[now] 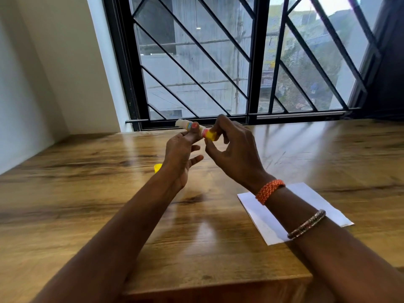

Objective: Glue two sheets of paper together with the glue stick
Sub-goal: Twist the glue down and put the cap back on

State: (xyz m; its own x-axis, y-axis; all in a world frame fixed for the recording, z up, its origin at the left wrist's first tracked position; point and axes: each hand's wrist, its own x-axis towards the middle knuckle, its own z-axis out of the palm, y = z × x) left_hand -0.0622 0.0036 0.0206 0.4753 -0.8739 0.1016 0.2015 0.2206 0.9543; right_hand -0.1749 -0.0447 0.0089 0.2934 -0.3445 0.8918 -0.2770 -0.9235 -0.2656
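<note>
The 2 forearms fill the near part of the view, reaching out over the wooden table (87, 193). Under the right forearm lies the white paper (262, 217), flat on the table; whether it is 1 sheet or 2 stacked cannot be told from here.

Taking that paper as the landmark, the glue stick (196, 129) is held up in the air well beyond it and to its left, toward the window (218, 62). Its long axis runs nearly level, side to side, with the white glue end pointing left and away from the paper, and the yellow base end on the paper's side.

The left hand (181, 158) pinches the middle of the tube between thumb and forefinger, the other fingers loosely spread below. The right hand (234, 154) has its fingertips closed around the yellow base, probably to twist the glue out.

A small yellow thing, likely the cap (157, 167), sits on the table left of the paper, partly hidden by the left wrist.

The right hand is nearer the paper. To spread glue, the stick would have to swing its white end round, down and toward the paper.
</note>
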